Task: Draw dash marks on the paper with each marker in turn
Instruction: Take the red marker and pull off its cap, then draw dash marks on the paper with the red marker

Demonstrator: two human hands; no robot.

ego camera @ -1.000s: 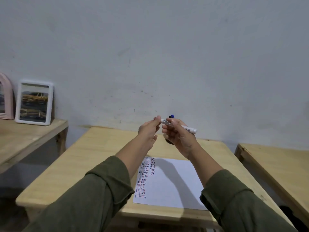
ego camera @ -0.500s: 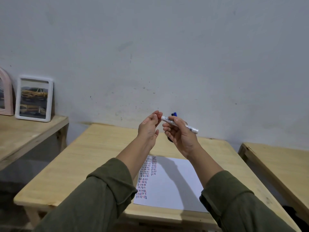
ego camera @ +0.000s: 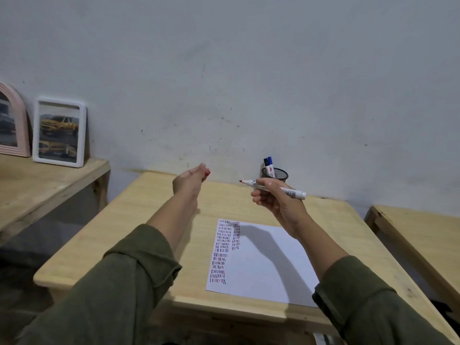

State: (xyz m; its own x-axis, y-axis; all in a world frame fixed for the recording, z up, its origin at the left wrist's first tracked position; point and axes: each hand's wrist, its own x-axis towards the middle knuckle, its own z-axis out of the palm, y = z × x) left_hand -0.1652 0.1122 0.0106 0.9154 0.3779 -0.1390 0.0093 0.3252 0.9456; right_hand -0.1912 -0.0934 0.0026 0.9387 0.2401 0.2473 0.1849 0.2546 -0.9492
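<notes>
Wooden worktop [ego camera: 154, 227] against grey wall. Left hand [ego camera: 188, 181] raised, fingers pinching red cap [ego camera: 207, 173]. Paper [ego camera: 263, 265] flat on worktop, dash marks [ego camera: 222, 250] along its left edge. Right hand [ego camera: 278, 202] gripping uncapped red marker [ego camera: 272, 188], held above paper.

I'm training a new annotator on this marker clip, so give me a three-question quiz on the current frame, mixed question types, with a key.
1. True or false: the marker in the right hand has its cap on.
2. What does the left hand hold? A) a blue marker B) a red cap C) nothing
3. Fill in: the spare markers stand in a mesh ____ at the back of the table.

Key
1. False: the red tip is bare and points left, above the table.
2. B: a small red cap shows at the fingertips.
3. Cup: the black mesh cup sits behind the right hand, beyond the paper with its columns of dashes.
</notes>
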